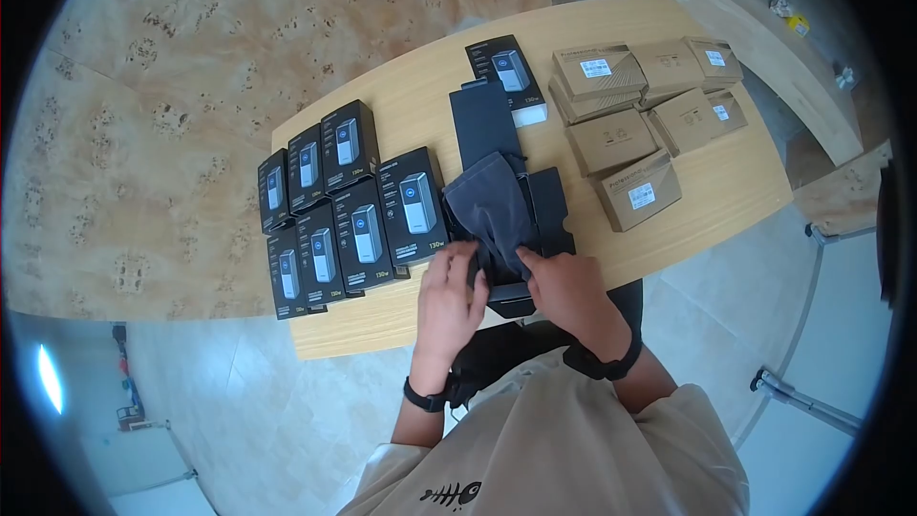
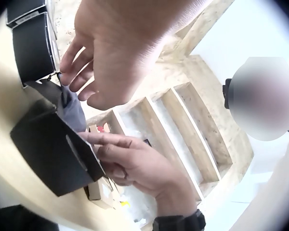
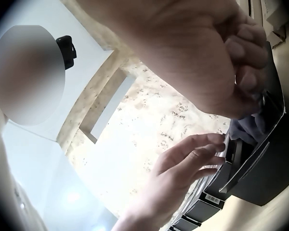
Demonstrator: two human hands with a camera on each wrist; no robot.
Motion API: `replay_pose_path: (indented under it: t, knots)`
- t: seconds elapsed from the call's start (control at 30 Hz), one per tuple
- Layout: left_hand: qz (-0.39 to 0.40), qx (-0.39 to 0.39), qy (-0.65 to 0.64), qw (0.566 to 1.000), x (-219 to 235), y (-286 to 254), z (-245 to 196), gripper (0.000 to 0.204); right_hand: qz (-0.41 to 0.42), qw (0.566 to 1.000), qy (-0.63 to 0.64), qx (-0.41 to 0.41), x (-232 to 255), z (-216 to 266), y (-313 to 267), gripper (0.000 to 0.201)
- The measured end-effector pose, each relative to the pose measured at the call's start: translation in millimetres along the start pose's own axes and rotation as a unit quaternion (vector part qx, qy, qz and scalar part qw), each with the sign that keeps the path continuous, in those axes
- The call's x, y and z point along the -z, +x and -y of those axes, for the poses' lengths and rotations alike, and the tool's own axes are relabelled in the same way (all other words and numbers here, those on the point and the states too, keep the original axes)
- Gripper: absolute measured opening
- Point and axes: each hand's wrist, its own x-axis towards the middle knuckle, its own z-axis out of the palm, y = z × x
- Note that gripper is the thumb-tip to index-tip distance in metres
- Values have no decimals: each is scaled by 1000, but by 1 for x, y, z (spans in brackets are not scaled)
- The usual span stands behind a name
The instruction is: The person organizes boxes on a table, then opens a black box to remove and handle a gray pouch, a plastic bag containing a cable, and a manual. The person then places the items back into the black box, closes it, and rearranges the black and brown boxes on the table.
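Note:
An open black box [image 1: 550, 215] stands at the table's near edge, its long lid flap [image 1: 485, 124] folded back. A dark grey cloth pouch [image 1: 492, 196] lies in and over it, its lower end down in the box. My right hand [image 1: 576, 298] pinches the pouch near the box's right side, fingers curled in the right wrist view. At the box's left side is my left hand [image 1: 449, 298], fingers loosely bent with nothing gripped; in the left wrist view it hovers beside the pouch [image 2: 73, 113]. The box's inside is largely hidden.
Several black printed boxes [image 1: 365, 229] stand in rows on the left of the wooden table [image 1: 420, 86]. Another black box [image 1: 506, 72] lies behind the lid flap. Brown cardboard boxes [image 1: 611, 141] are grouped, some stacked, at the right.

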Motion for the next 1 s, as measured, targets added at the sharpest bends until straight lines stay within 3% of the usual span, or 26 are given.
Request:
replay_pose_path:
  t: [0.23, 0.53, 0.6, 0.63, 0.7, 0.77, 0.87, 0.93, 1.0]
  knots:
    - [45, -41, 96, 994, 1, 41, 3, 48, 16, 999, -35, -14, -15, 13, 16, 22]
    - [72, -140, 146, 977, -48, 48, 13, 40, 82, 994, 12, 71, 6, -14, 25, 13]
    - [64, -166, 163, 970, -52, 40, 14, 39, 0, 986, 151, 65, 12, -21, 25, 19]
    - [66, -163, 164, 971, -55, 37, 14, 39, 3, 986, 153, 66, 10, -20, 28, 19]
    - [108, -154, 166, 968, -64, 34, 11, 38, -197, 973, 101, 62, 6, -19, 33, 33]
    - [102, -158, 167, 968, -69, 35, 9, 37, -184, 978, 68, 76, -5, -22, 37, 38]
    - [154, -125, 182, 963, -65, 37, 7, 39, -164, 981, 20, 100, -15, -23, 39, 44]
    - [115, -174, 95, 973, -62, 37, 16, 40, -161, 981, 3, 108, -16, -22, 39, 46]
    - [125, -175, 43, 976, -54, 38, 21, 40, -151, 982, -15, 110, -15, -23, 38, 45]
